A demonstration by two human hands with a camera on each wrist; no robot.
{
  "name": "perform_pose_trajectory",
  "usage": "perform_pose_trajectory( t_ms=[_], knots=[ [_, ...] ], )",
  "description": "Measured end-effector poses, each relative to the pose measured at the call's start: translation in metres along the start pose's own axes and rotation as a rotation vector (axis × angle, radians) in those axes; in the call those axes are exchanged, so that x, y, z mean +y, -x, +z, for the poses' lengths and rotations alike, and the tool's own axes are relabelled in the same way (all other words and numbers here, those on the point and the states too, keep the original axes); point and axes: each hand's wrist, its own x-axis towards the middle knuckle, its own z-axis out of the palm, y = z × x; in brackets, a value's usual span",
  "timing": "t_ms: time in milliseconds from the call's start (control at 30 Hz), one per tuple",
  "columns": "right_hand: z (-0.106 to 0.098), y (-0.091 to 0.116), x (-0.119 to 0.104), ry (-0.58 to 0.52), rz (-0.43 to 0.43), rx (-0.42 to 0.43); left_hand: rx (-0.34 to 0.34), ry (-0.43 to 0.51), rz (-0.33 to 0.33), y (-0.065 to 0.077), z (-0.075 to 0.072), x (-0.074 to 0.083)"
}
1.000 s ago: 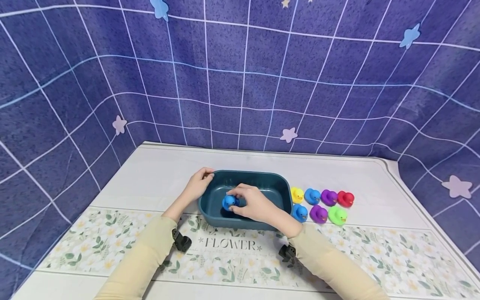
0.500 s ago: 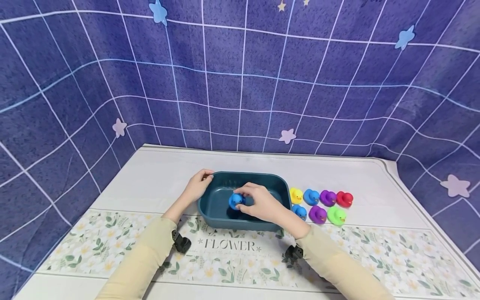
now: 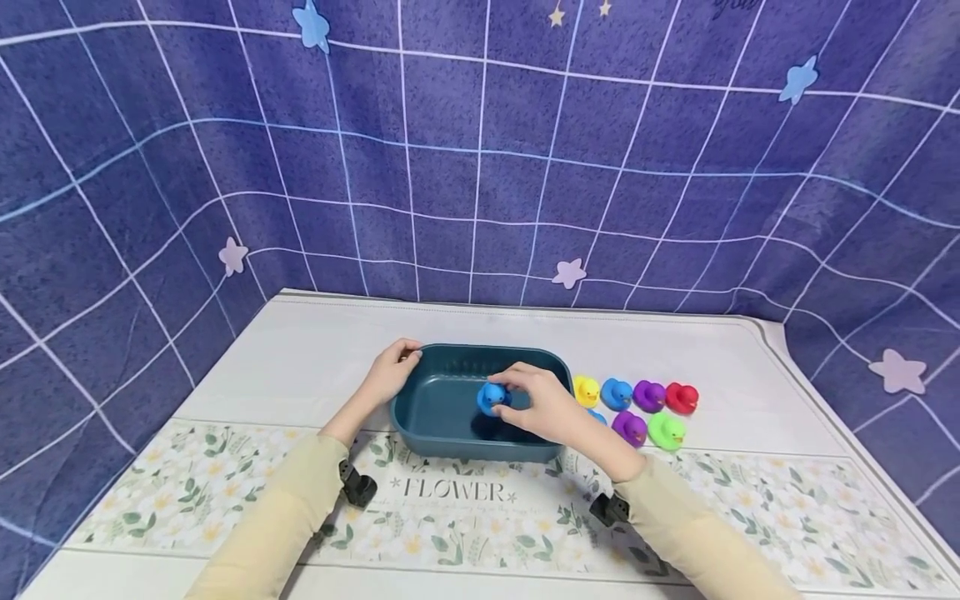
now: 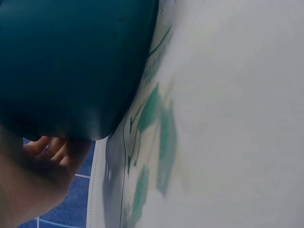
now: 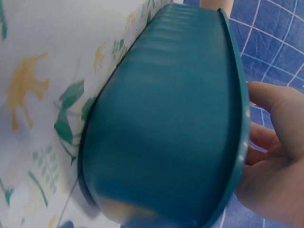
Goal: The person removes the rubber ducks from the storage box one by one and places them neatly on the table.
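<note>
A dark teal plastic basin point(image 3: 480, 448) stands on the table in the head view. At its far left corner my left hand point(image 3: 385, 379) grips the rim; in the left wrist view the basin wall point(image 4: 71, 71) hides part of that hand point(image 4: 40, 185). Between thumb and fingers, my right hand point(image 3: 546, 406) pinches a blue rubber duck point(image 3: 491, 397) over the inside of the basin. The right wrist view shows that hand point(image 5: 280, 156) past the basin's rim, with the duck hidden by the wall point(image 5: 166, 118).
Right of the basin are two rows of rubber ducks: yellow point(image 3: 587, 392), blue point(image 3: 617, 393), purple point(image 3: 649, 397) and red point(image 3: 682, 398) behind, purple point(image 3: 630, 429) and green point(image 3: 667, 431) in front. My right wrist mostly hides another blue one. A purple curtain point(image 3: 450, 167) hangs behind the table.
My right hand has carried the blue duck rightward across the basin and slightly up. The left hand keeps its hold on the rim. The other ducks have not moved on the table.
</note>
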Motion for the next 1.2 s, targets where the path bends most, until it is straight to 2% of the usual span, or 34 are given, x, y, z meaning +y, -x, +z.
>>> perform_pose_trajectory(
  t_ms=[467,1200],
  knots=[
    [-0.016,0.018,-0.005,0.018,-0.016,0.025,0.0,-0.01,0.002,0.001,0.002,-0.007],
    [-0.029,0.045,0.003,0.073,-0.02,0.108,0.005,0.001,0.004,-0.001,-0.001,-0.003]
  ],
)
